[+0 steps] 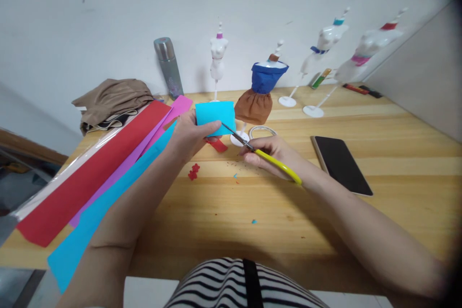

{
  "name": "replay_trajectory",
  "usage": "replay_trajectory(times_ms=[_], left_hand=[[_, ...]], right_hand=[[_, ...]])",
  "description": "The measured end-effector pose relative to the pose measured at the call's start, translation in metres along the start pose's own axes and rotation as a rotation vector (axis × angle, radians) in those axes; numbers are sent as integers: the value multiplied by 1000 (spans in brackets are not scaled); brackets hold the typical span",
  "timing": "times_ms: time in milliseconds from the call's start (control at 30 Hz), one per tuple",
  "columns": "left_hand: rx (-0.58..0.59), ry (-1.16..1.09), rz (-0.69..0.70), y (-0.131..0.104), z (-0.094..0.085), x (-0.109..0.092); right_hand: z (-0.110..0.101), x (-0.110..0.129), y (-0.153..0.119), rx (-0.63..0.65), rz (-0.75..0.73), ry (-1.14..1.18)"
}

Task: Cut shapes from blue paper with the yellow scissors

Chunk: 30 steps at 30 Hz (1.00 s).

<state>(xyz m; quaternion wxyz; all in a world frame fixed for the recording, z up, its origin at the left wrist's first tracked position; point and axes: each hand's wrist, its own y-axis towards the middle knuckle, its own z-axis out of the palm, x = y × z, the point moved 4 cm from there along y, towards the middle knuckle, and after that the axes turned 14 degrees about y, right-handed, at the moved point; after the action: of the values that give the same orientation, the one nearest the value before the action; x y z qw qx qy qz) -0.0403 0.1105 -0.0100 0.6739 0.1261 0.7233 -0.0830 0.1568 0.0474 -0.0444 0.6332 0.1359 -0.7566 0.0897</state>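
My left hand pinches a small blue paper rectangle by its lower left side, thumb on the face. In my right hand is a pair of scissors with yellow handles; its dark blade tips meet the paper's lower right part, close to my left thumb. Whether the blades are cutting into the paper I cannot tell. Beneath my left hand lies a red strip. Small red flower-shaped cutouts and tiny blue and red scraps are on the wooden table.
Long red, purple and blue sheets lie at the left beside folded brown cloth. A flask and several white mini mannequins stand along the back, one wearing a blue top and brown skirt. A tape roll and phone lie right.
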Motion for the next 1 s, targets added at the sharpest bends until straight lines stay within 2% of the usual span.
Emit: replay_trajectory(times_ms=[133, 500, 767, 1000], left_hand=[[-4, -17, 14, 0, 2, 2], [8, -41, 46, 1, 4, 2], [45, -111, 5, 0, 1, 3], [52, -108, 39, 3, -1, 4]], right_hand=[[0, 0, 0, 8, 52, 21], [0, -3, 2, -5, -16, 48], [1, -1, 0, 15, -17, 59], [2, 3, -2, 17, -2, 59]])
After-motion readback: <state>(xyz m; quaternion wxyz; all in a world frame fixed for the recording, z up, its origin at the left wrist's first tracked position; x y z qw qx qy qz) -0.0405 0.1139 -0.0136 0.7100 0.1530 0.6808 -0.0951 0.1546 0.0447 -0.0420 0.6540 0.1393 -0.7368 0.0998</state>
